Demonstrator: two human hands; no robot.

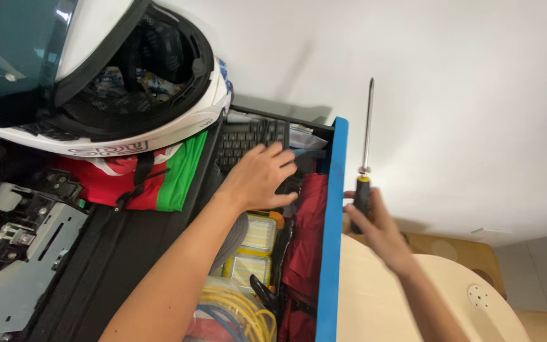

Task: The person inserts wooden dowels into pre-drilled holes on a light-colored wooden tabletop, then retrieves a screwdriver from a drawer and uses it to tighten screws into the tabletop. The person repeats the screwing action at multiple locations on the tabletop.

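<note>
My left hand point(262, 174) reaches into an open blue-edged drawer point(334, 209), fingers spread over a black keyboard point(243, 138) and a dark object beneath them. My right hand point(378, 225) is outside the drawer's blue edge, closed around the black-and-yellow handle of a long screwdriver point(366, 136). Its thin metal shaft points up along the white wall point(451, 95).
A white motorcycle helmet point(96, 76) rests on red and green fabric point(159, 177) at the left. Grey metal equipment point(20, 253) sits lower left. The drawer holds yellow cables point(235, 310), a yellow light panel point(257, 234) and red cloth point(308, 234). A pale wooden stool point(381, 297) stands below my right hand.
</note>
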